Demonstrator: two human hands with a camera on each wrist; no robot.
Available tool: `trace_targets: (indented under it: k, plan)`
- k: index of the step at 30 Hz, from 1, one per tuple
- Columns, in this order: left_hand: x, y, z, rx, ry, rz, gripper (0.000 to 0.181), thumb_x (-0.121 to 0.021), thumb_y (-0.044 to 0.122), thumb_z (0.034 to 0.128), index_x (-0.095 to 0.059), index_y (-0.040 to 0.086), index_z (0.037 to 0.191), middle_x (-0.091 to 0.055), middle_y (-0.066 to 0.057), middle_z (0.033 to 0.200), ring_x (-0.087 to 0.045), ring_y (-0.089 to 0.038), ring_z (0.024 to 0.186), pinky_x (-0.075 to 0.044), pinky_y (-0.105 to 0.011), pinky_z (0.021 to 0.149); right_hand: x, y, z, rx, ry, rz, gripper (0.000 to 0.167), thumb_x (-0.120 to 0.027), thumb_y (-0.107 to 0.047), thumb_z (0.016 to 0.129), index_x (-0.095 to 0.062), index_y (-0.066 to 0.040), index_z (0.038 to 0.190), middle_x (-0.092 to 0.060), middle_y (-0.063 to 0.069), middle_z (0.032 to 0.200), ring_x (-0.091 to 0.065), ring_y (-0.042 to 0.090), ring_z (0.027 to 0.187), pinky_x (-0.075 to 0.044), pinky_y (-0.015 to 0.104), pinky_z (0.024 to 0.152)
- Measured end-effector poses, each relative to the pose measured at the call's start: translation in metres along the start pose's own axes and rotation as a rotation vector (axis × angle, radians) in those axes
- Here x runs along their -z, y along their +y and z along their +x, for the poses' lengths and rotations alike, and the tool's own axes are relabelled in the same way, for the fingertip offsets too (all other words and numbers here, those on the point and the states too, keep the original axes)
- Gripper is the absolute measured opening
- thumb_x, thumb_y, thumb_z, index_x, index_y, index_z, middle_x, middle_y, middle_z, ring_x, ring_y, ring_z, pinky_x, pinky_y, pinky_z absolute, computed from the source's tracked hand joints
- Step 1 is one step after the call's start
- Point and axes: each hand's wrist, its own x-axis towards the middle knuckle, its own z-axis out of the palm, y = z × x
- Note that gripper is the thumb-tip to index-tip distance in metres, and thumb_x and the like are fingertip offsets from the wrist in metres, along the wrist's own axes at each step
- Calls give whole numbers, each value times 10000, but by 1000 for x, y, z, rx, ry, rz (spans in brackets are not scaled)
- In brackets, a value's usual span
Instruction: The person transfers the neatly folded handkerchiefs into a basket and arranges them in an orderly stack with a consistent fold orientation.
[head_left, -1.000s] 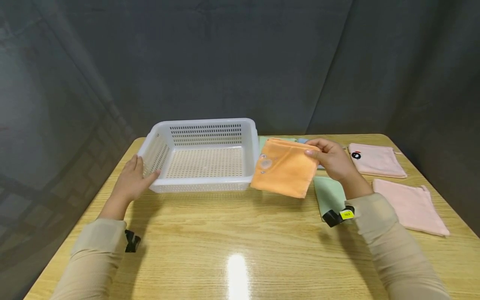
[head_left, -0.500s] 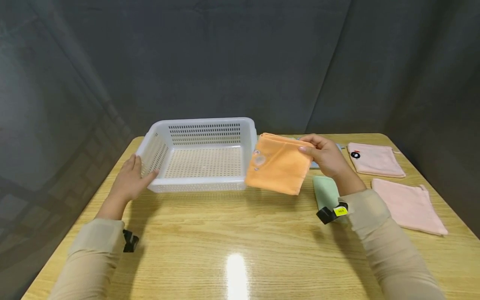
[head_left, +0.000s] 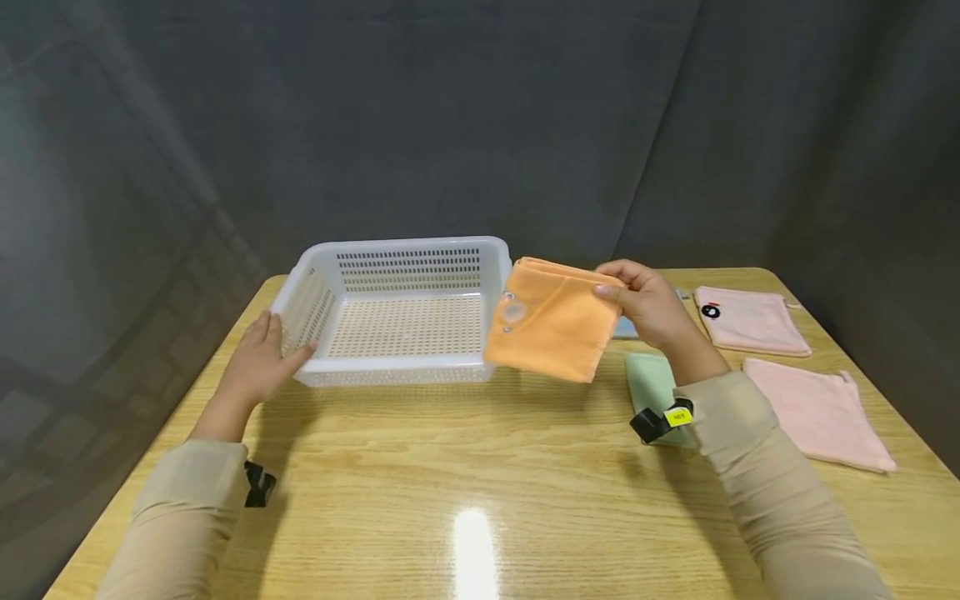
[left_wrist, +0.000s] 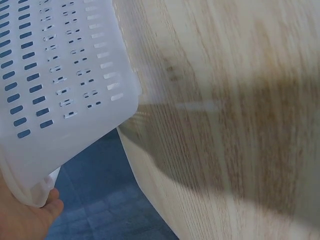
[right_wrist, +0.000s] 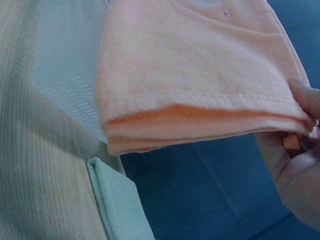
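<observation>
In the head view my right hand (head_left: 652,304) pinches a folded orange towel (head_left: 557,321) by its upper right edge. The towel hangs tilted above the table, beside the right wall of a white perforated plastic basket (head_left: 405,364); its left edge overlaps that wall in view. A round patch shows on the towel's left side. Its stacked folds (right_wrist: 210,127) are plain in the right wrist view. My left hand (head_left: 261,358) holds the basket at its front left corner. In the left wrist view fingers (left_wrist: 54,206) reach round the rim. No towel is visible inside the basket.
Two folded pink towels (head_left: 817,412) lie at the right of the wooden table (head_left: 390,492). A folded green towel (head_left: 651,383) lies partly under the right wrist. A blue towel (head_left: 625,328) shows behind the right hand. Dark cloth (head_left: 420,125) hangs behind the table.
My right hand has carried the orange towel slightly left and up, nearer the basket. The left hand stays on the basket corner.
</observation>
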Motion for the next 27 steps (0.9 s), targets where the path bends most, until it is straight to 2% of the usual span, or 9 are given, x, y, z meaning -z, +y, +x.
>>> trace_targets:
  k: [15,27]
  plan:
    - [2,3,-1,2,1,20,879,-294,534,862,14,-165,1296,28,-353,1343,-20,-488,1211,-106,-572,941,-2,0,5,8,31,22,142,-550,-6,819,-629,-113,867,-596,25,702,-570,111,523,-451,205,466]
    - [2,3,-1,8,-5,17,874,-299,530,864,21,-155,1301,39,-342,1349,-16,-487,1212,-106,-581,936,-6,-2,10,-1,49,-15,117,-564,-37,815,-631,-122,861,-592,19,705,-562,107,512,-442,196,456]
